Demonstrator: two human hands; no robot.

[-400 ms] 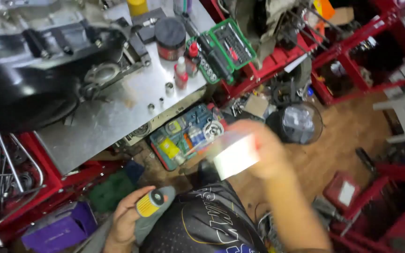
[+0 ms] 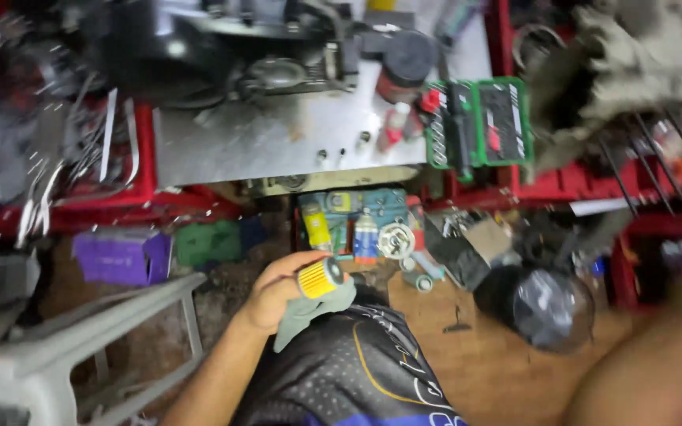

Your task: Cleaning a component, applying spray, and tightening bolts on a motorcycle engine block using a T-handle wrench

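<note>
Left hand (image 2: 274, 296) grips yellow filter (image 2: 320, 278) and grey rag (image 2: 309, 312) over the lap; right hand out of view, forearm blurred. Filter not fitted; engine (image 2: 230, 47) sits on tabletop (image 2: 278, 146).

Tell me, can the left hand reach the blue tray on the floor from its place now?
Probably yes: the left hand, holding a yellow filter and grey cloth, is just below the blue tray, nothing between.
</note>
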